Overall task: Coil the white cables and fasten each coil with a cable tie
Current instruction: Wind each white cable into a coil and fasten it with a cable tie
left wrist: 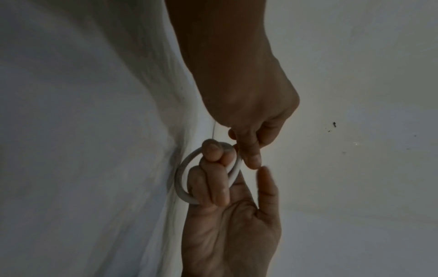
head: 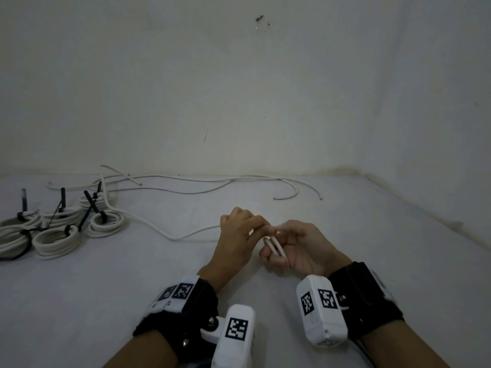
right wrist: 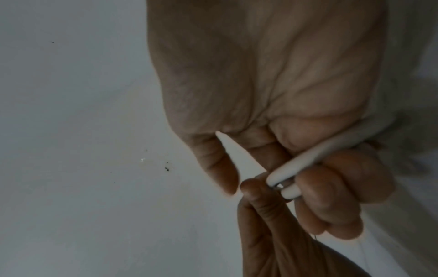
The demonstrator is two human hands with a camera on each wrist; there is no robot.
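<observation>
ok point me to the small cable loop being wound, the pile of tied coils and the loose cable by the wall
small cable loop point(left wrist: 182, 174), left wrist view, on the outer curve of the loop.
tied coils point(head: 57, 241), head view, on the white windings of the front coil.
loose cable point(head: 202, 193), head view, midway along a strand near the wall.

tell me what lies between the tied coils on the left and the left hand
Only a loose white cable, curving from beside the tied coils across to the left hand. The head view shows it.
</observation>
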